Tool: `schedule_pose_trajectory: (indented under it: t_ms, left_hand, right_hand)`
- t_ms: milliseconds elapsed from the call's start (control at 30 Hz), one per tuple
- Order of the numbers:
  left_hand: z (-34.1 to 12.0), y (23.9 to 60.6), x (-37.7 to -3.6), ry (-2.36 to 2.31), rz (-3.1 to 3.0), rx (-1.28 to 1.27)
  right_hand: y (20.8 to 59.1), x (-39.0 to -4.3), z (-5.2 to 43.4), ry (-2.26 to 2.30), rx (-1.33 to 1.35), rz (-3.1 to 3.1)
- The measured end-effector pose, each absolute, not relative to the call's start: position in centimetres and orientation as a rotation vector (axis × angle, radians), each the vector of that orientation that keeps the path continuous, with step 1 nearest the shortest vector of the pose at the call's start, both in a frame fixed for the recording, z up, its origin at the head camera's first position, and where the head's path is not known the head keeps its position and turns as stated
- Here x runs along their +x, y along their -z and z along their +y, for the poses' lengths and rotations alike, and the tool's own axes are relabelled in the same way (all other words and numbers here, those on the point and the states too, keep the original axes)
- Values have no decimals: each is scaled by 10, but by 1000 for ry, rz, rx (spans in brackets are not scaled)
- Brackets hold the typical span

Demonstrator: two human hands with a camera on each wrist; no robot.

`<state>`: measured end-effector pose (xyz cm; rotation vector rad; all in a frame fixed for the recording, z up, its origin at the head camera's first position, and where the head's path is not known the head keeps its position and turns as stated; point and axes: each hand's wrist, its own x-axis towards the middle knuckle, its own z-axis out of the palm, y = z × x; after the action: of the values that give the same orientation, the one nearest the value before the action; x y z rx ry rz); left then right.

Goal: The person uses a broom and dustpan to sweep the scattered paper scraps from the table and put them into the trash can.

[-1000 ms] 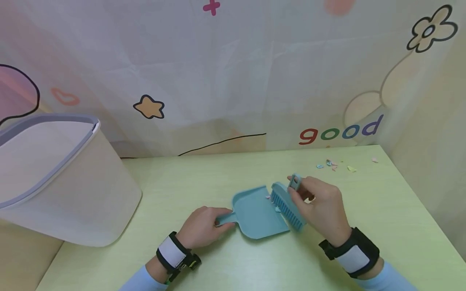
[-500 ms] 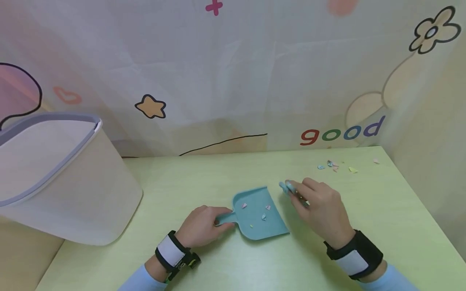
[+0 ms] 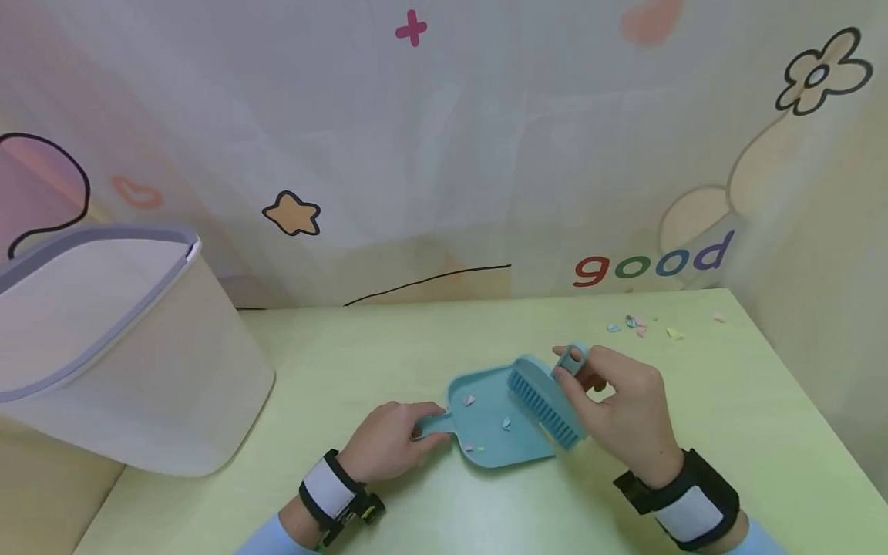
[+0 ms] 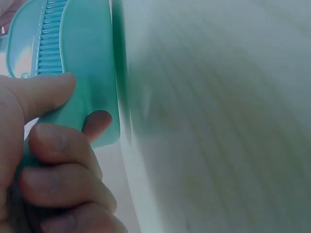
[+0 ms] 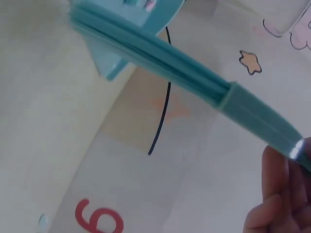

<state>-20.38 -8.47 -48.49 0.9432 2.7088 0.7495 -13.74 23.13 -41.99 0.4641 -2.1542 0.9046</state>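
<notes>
Two hands: both work at a teal dustpan (image 3: 496, 420) lying on the table near its front edge.
Surface: pale green table (image 3: 388, 339); a printed sheet (image 3: 444, 154) with a star, a plus sign and the word "good" hangs just behind it.
Bin: white waste bin (image 3: 118, 347) with a grey rim, well to the left of the dustpan; its left side is cut off by the frame.
Left hand: left hand (image 3: 388, 443) grips the dustpan's handle, fingers curled round it, at the pan's left end.
Inside the pan: a few paper scraps (image 3: 469, 401) lie on its floor.
Brush: teal brush (image 3: 544, 397) tilts over the pan's right edge, bristles facing into the pan.
Right hand: right hand (image 3: 620, 401) pinches the brush's handle, just right of the dustpan.
More scraps: small loose pile of scraps (image 3: 641, 325) behind and to the right of the dustpan, near the sheet.
Hard to make out: the left wrist view is blurred; the right wrist view shows only the brush edge and fingertips.
</notes>
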Motion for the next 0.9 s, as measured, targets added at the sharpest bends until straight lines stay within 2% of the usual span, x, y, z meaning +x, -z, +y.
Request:
schedule_pose_trajectory:
  t_ms: [133, 267, 433, 700, 900]
  left_hand:
    - [-91, 481, -200, -829, 2699, 924]
    - [-109, 462, -195, -914, 2748, 902]
    - [-143, 416, -186, -993, 2887, 898]
    - [-205, 329, -169, -840, 3310, 882]
    - [-253, 288, -162, -657, 3563, 655]
  right_hand:
    - [420, -133, 246, -859, 411, -2160]
    - [424, -123, 265, -796, 355, -2166]
    - [429, -110, 287, -741, 286, -2200]
    - [434, -104, 303, -654, 285, -2211]
    - [434, -104, 305, -617, 269, -2253]
